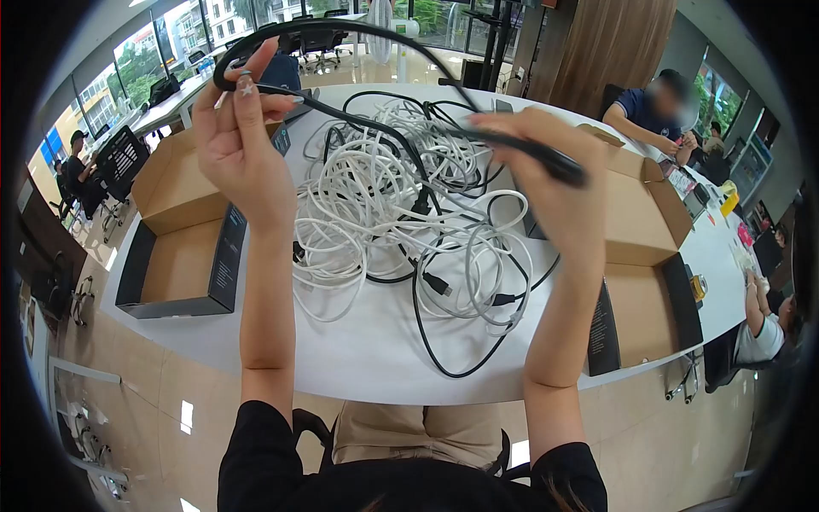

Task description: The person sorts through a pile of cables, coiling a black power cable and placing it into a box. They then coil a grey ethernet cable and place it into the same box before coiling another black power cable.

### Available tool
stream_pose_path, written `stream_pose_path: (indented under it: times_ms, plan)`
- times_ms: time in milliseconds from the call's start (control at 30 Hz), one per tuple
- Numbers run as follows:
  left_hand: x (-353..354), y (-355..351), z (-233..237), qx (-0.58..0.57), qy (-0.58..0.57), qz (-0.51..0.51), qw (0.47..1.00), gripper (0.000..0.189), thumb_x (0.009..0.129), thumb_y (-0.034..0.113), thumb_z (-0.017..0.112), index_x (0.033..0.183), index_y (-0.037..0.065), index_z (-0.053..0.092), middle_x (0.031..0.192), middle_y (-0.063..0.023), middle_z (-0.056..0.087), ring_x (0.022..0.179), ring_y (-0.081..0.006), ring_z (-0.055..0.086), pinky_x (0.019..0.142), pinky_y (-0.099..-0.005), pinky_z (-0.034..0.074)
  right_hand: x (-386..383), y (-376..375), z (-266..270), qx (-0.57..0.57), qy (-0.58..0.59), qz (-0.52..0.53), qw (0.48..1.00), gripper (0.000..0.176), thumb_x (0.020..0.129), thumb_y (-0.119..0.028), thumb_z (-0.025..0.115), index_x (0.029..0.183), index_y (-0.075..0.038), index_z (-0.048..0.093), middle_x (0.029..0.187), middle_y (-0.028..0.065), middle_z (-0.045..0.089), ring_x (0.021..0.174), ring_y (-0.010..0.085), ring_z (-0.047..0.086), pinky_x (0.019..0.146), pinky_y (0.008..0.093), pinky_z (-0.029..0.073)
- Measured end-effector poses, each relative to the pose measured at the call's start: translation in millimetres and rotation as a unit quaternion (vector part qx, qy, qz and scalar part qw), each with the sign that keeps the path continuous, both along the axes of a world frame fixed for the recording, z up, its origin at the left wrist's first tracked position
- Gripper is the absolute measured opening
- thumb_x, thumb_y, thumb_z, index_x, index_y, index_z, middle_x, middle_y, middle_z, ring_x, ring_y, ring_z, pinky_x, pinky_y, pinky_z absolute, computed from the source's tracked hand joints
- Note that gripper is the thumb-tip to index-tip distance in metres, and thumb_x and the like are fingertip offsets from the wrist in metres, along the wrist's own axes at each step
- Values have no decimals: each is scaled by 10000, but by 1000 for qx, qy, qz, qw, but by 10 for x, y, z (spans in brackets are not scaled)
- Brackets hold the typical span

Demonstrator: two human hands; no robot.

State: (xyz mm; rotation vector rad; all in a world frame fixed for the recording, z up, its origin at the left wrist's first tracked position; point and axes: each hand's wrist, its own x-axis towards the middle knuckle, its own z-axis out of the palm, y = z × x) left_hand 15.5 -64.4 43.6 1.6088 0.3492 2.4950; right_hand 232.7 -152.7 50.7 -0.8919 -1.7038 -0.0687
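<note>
Cord (341,25), black and long, bends up high over the pile (354,183) of white and black cords. Its long way goes side to side, from 1 hand to the other, and 1 part runs from the left hand (243,162) down to the pile. That hand has the thumb and a finger shut on the bend, and the rest are half open. The right hand (559,166) is the one near the thick black end, which points out to the right. Its fingers look closed on the cord, but blur hides how tight. 2 boxes sit with lids up: 1 box (223,264) left of the pile, 1 box (604,328) right of it. Brown floors show in both. 1 black plug (437,284) lies at the pile's near side.
</note>
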Motion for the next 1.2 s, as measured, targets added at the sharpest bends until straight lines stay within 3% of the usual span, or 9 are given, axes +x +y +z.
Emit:
stream_pose_path:
  times_ms: [100,300,333,500,633,800,900,1033,1200]
  plan:
    - [71,-204,15,30,28,-32,999,141,920,66,435,1027,-27,439,987,-244,614,591,-64,571,585,-158,435,-129,160,-196,37,-218,-85,972,160,706,-171,702,827,-66,685,706,43,601,772,199,531,649,330,402]
    - [150,-408,-88,81,103,-108,985,140,921,57,410,1022,-39,427,942,-257,616,537,-73,555,551,-166,438,-353,334,-291,29,-219,-197,955,354,678,-310,714,912,-96,555,736,72,552,752,226,518,682,347,389]
    - [176,-443,-106,81,103,-142,981,144,922,63,410,1029,-34,423,931,-253,618,535,-78,558,544,-162,440,-350,297,-250,28,-210,-202,956,172,701,-81,640,835,-81,532,682,62,593,755,240,550,648,347,415]
    - [434,-506,-217,17,195,-356,914,195,882,46,491,1049,-25,420,1043,-231,590,677,-129,605,665,-245,486,79,386,-201,-8,-133,-191,973,324,694,33,551,986,-107,573,716,130,631,682,345,602,588,398,472]
    - [588,-378,-315,-29,422,-206,882,659,766,250,659,1271,-2,320,1274,-152,453,1146,-288,408,952,-403,331,491,293,-98,-13,91,-182,979,264,859,-50,472,1082,-92,605,558,34,566,419,42,461,371,199,339]
    - [976,-348,-917,-58,639,-15,767,1075,584,412,769,1391,32,169,1435,-101,217,1319,-328,181,1040,-529,163,778,75,32,70,256,-228,937,205,912,-182,479,907,-7,584,538,55,580,377,60,466,326,188,332]
    - [1139,-357,-1116,-42,652,77,753,1101,551,354,789,1396,39,157,1451,-98,162,1331,-320,137,1030,-577,134,1040,-66,44,150,326,-237,903,256,927,-236,465,846,-16,569,584,54,588,391,55,456,334,172,319]
    - [1211,-187,-1319,-33,631,143,762,1055,530,327,798,1384,102,221,1344,-72,313,1284,-287,227,1029,-573,120,1307,-441,89,272,388,-209,855,232,916,-172,465,1028,-5,580,583,37,555,389,60,412,347,155,299]
    - [1229,-61,-1386,-47,624,115,771,767,709,567,591,1288,98,408,1160,-66,472,1157,-239,380,1014,-613,53,1545,-731,63,297,392,-187,851,257,921,-190,465,1031,12,579,547,57,543,386,65,400,354,168,275]
